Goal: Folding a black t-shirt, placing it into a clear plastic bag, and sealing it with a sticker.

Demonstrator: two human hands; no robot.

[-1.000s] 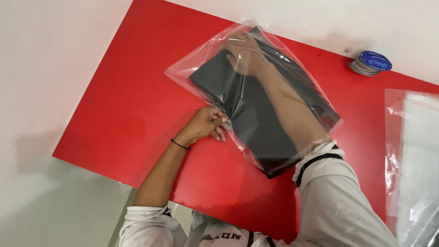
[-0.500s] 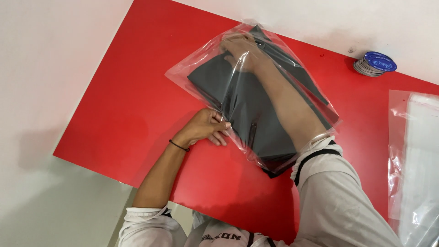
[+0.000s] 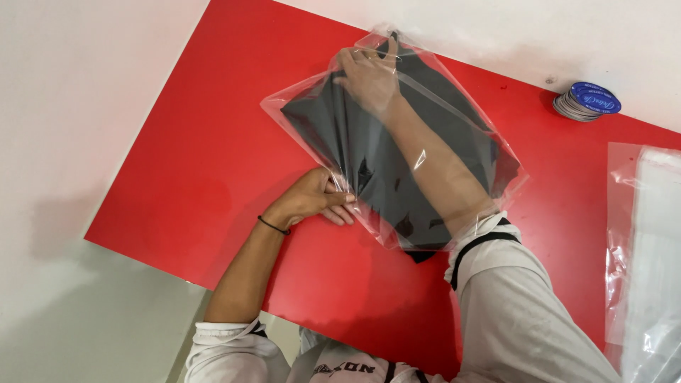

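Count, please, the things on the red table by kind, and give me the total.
Clear plastic bag with a hand inside: 1
Dark folded garment inside that bag: 1
Stack of round blue-topped discs: 1
Pile of clear plastic bags at the right edge (number of bags cannot be told): 1
Total: 4

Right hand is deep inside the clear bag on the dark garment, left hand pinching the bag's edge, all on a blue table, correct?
Not quite: the table is red, as the head view shows. The rest holds: right hand, clear bag, dark garment, left hand.
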